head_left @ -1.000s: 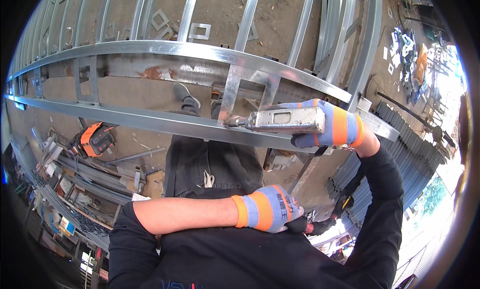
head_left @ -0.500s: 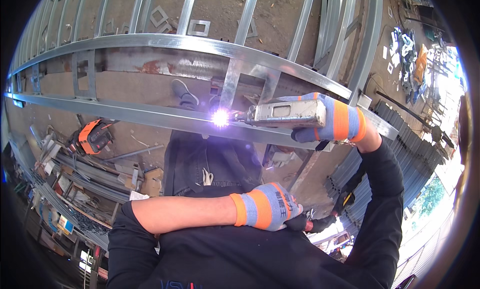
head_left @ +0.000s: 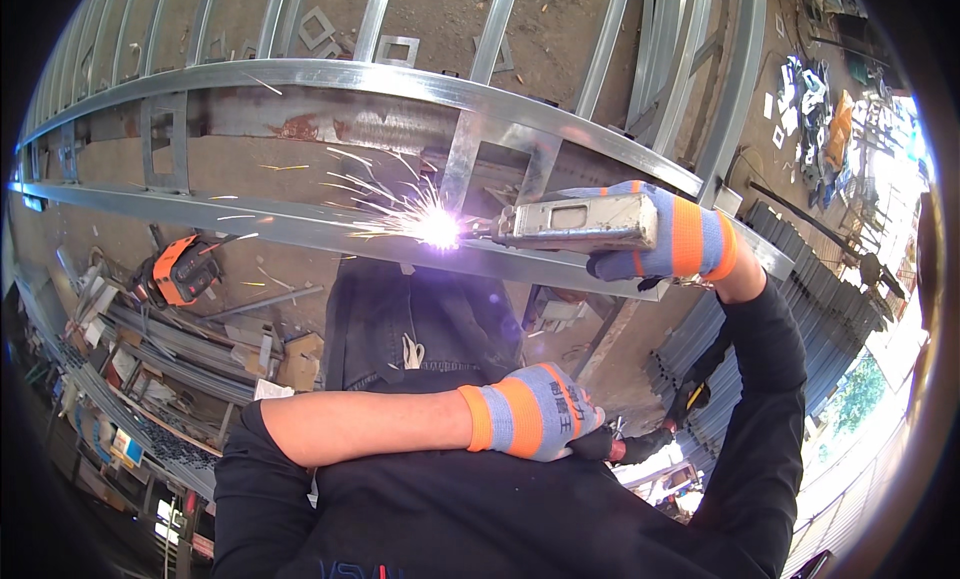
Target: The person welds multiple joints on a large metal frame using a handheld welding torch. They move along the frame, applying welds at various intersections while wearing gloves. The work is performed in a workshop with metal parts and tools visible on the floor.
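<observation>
My right hand (head_left: 665, 234), in a blue and orange knit glove, is closed round a welding gun (head_left: 575, 224) with a worn, pale boxy body. Its tip points left, at a white-violet arc (head_left: 438, 231) on the near rail (head_left: 330, 229) of a galvanized steel frame. Sparks fan up and to the left, and glare hides the spot itself. Just beyond the arc, a plate with a square cut-out (head_left: 462, 164) bridges the two rails. Close to my chest, my left hand (head_left: 540, 414), gloved alike, is wrapped round a black cable (head_left: 592, 445), partly hidden by the fingers.
The frame's far rail (head_left: 330, 76) and several parallel bars run across the top. An orange and black machine (head_left: 183, 271) sits on the ground at left, above stacked metal lengths (head_left: 180, 354). Grey corrugated sheets (head_left: 760, 319) lie at right. Square plates (head_left: 398, 51) are scattered beyond the frame.
A spray of sparks now flies up and left from the arc, where only a compact glow showed before. The shoe seen beyond the near rail is no longer visible. Both hands keep nearly the same place.
</observation>
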`<state>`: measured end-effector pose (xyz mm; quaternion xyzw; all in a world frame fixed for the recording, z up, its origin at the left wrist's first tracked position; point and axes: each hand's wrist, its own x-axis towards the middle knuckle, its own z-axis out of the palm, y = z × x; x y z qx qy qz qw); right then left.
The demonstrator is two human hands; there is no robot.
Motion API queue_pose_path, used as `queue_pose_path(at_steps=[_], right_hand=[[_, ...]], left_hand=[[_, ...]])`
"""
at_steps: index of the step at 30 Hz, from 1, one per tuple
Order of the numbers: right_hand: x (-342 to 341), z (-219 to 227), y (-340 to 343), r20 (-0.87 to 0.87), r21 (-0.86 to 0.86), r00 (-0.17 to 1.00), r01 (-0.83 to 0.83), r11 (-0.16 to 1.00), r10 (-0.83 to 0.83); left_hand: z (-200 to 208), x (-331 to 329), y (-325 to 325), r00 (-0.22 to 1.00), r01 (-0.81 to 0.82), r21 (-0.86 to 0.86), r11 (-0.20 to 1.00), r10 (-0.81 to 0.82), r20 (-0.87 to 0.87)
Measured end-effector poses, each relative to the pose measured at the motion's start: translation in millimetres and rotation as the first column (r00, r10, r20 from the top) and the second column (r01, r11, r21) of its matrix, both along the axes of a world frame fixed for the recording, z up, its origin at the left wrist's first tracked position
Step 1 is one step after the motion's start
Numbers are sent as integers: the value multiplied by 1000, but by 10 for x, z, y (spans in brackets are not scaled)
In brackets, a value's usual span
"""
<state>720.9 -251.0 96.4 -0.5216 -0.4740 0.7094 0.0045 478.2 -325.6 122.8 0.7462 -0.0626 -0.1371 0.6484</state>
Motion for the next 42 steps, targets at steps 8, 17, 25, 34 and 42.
queue_pose_path(at_steps=[8, 17, 25, 34, 42], right_hand=[[51, -81, -59, -35, 39, 999, 24, 999, -22], [133, -30, -33, -12, 4, 1000, -21, 1000, 21], [245, 130, -46, 5, 3, 1000, 10, 1000, -10], [433, 465, -180, 136, -85, 987, 100, 991, -88], [485, 187, -260, -29, 41, 996, -78, 996, 80]], left_hand=[[-6, 20, -12, 1000, 12, 8, 1000, -12, -3], [-11, 18, -16, 1000, -3, 25, 1000, 3, 13], [-54, 76, -106, 1000, -3, -3, 1000, 3, 30], [-118, 221, -168, 992, 74, -76, 994, -66, 107], [-166, 382, -262, 996, 74, -83, 994, -70, 52]])
